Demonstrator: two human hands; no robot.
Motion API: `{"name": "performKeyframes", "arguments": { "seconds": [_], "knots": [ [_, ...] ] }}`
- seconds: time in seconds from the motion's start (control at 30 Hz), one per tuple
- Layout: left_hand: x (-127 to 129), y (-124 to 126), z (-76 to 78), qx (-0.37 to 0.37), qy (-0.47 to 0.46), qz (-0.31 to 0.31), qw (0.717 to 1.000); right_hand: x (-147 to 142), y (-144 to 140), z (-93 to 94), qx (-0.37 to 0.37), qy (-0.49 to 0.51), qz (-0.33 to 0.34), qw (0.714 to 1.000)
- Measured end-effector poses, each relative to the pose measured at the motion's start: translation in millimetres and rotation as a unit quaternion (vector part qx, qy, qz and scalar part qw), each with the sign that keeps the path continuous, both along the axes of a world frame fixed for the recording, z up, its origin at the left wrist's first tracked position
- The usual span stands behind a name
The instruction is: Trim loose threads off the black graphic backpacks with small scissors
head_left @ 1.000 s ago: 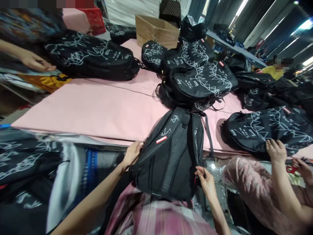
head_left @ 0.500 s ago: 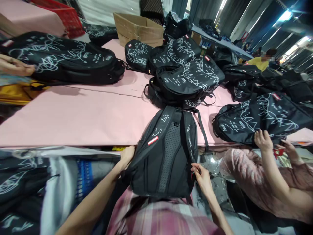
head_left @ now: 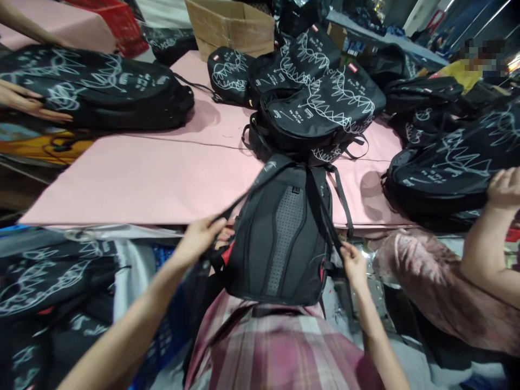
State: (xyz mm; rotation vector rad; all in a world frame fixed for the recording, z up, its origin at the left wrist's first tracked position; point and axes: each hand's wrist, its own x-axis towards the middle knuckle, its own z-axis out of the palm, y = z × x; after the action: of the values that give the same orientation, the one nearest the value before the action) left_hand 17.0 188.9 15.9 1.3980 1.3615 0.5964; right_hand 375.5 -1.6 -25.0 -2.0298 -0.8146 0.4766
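A black backpack (head_left: 255, 254) leans on the near edge of the pink table, its padded back panel turned up toward me and its bottom at my lap. My left hand (head_left: 203, 235) is closed on one shoulder strap (head_left: 239, 201) and holds it out to the left. On the other side my right hand (head_left: 352, 262) pinches the second shoulder strap (head_left: 331, 230), drawn out to the right. Both straps stand away from the back panel. The front of the backpack is hidden beneath it.
Several black backpacks with white scribble print (head_left: 325, 103) are heaped on the pink table (head_left: 162, 184). Another person's hand (head_left: 504, 187) grips a backpack (head_left: 439, 173) at right. At left, a hand (head_left: 28, 103) touches another backpack (head_left: 134, 97). A cardboard box (head_left: 252, 38) stands behind.
Both shoulder straps have been lifted and spread outward from the back panel. My hands have moved up and apart. At right, the other person's backpack has been raised and shifted rightward.
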Motion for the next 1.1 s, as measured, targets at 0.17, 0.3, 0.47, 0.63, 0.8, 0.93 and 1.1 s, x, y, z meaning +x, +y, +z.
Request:
{"name": "performKeyframes", "arguments": {
  "seconds": [0.17, 0.3, 0.47, 0.63, 0.8, 0.93, 1.1],
  "knots": [
    [-15.6, 61.7, 12.0, -0.217, -0.202, 0.085, 0.951, 56.1, 12.5, 13.4, 0.048, 0.188, -0.092, 0.977],
    [-9.0, 67.0, 11.8, -0.243, -0.226, 0.102, 0.938, 60.9, 23.0, 7.6, 0.059, 0.209, -0.076, 0.973],
    [-7.5, 65.0, 4.7, -0.233, -0.209, 0.114, 0.943, 57.8, 30.7, -0.2, 0.044, 0.180, -0.071, 0.980],
    [-10.6, 65.5, -14.2, -0.175, -0.138, 0.137, 0.965, 45.6, 19.0, -3.3, 0.030, 0.081, -0.071, 0.994],
    [-3.8, 58.0, -22.9, -0.127, -0.091, 0.148, 0.977, -24.7, -4.4, 5.0, -0.072, -0.265, 0.125, 0.953],
    [3.6, 52.1, -29.6, -0.071, -0.045, 0.143, 0.986, -65.6, 10.4, 13.9, -0.251, -0.299, 0.254, 0.885],
    [-19.6, 21.6, -35.5, 0.087, 0.178, 0.123, 0.972, -29.9, -3.5, 24.3, -0.188, -0.091, 0.325, 0.922]
  ]
}}
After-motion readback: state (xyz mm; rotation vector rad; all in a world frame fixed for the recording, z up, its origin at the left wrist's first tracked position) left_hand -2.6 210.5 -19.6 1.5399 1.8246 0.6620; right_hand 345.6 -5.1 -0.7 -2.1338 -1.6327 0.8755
